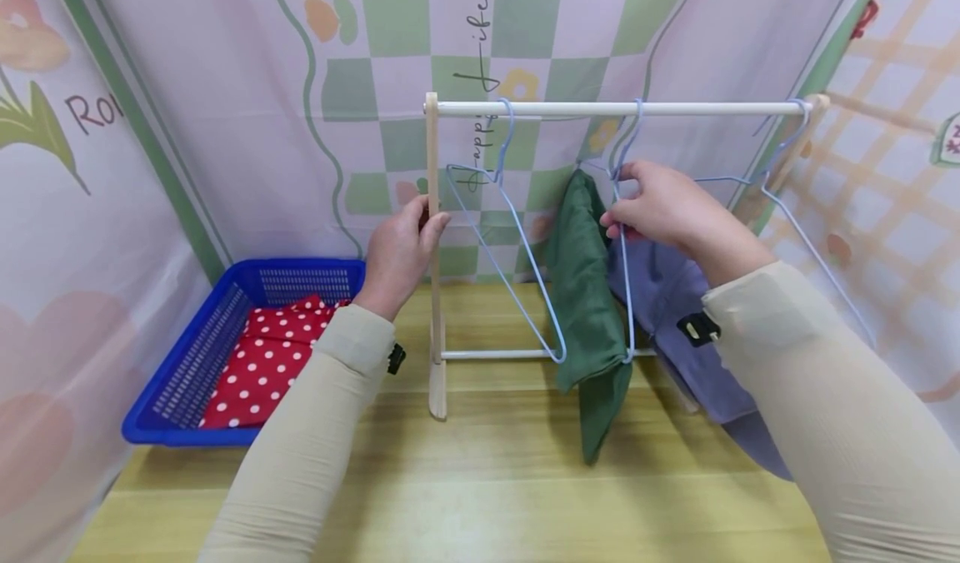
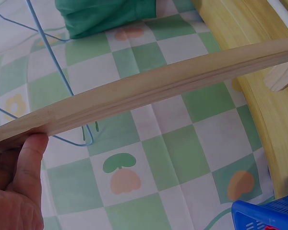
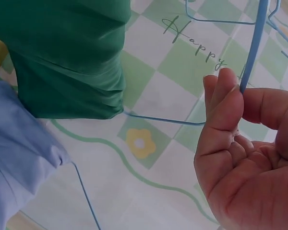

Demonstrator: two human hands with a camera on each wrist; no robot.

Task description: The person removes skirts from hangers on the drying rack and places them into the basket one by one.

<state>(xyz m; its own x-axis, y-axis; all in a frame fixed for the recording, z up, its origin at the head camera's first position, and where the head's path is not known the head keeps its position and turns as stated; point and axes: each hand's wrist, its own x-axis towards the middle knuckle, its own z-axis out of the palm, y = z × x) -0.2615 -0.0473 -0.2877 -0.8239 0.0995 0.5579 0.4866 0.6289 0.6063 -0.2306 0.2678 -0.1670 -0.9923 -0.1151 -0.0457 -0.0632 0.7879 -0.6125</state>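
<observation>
Left hand (image 1: 401,251) curled on rack's wooden post (image 1: 435,296), thumb and fingers closed round it; right hand (image 1: 663,209) pinches blue hanger (image 1: 627,288), thumb against fingers; hanger hooked on white rail (image 1: 570,109), green cloth (image 1: 588,296) draped over it; purple cloth (image 1: 675,321) hangs to the right; red dotted cloth (image 1: 262,363) in blue basket (image 1: 180,359), left of rack.

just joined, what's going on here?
A person's left hand grips the wooden rack post while the right hand pinches a blue hanger with green cloth on it, hooked on the rail. A bluish-purple garment hangs to the right, a bare hanger to the left. Red polka-dot cloth lies in the blue basket.
</observation>
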